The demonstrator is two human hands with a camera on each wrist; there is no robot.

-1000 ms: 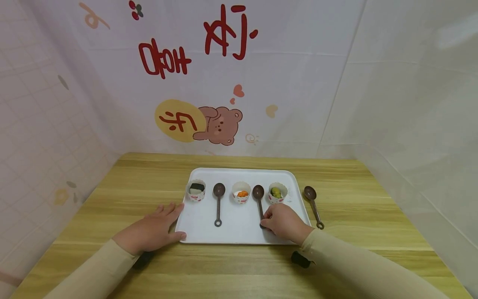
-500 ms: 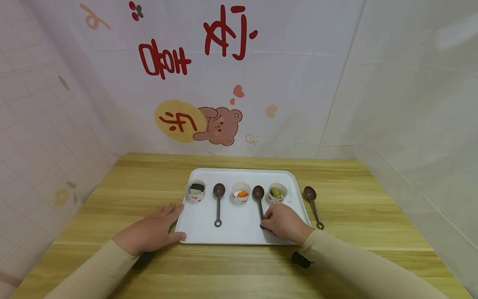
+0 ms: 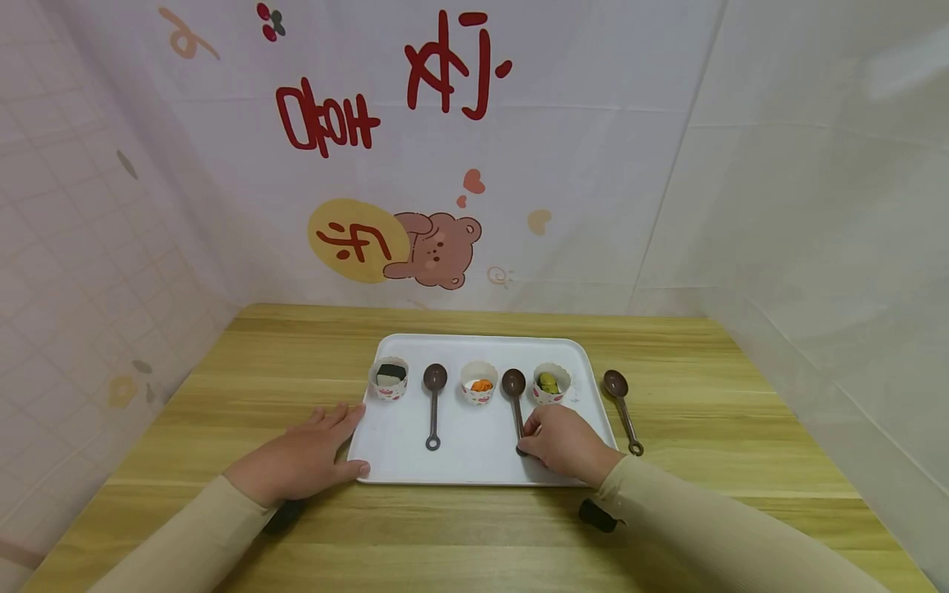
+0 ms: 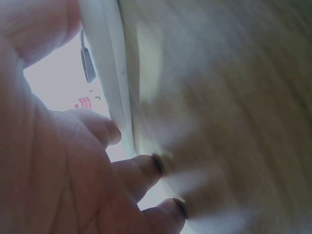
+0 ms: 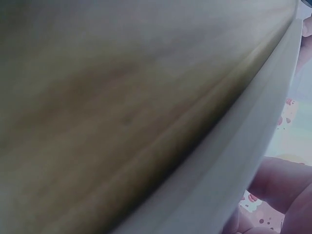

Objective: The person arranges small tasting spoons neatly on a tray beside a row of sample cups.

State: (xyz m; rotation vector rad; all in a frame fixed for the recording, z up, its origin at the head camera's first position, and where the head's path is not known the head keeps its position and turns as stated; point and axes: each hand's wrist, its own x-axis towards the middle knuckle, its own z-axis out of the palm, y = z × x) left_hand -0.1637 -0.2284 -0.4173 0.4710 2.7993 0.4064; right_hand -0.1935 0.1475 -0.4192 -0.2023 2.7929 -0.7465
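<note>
A white tray point(image 3: 474, 465) lies on the wooden table. My left hand point(image 3: 296, 463) rests along its left edge, fingers extended and thumb at the near corner; in the left wrist view the fingertips sit right at the tray's rim point(image 4: 114, 58). My right hand point(image 3: 567, 445) reaches over the front right part of the tray, thumb and fingers pinching the handle end of a brown measuring spoon point(image 3: 513, 383). That spoon lies between a paper cup with orange pieces point(image 3: 478, 394) and a paper cup with green pieces point(image 3: 550, 394). The fingers cover the handle's tip.
Another brown spoon point(image 3: 434, 387) lies on the tray, left of the middle cup. A paper cup point(image 3: 389, 391) with a black-and-white piece stands at the tray's far left. A third spoon point(image 3: 617, 385) lies on the table right of the tray. A printed cloth wall point(image 3: 593, 165) stands behind.
</note>
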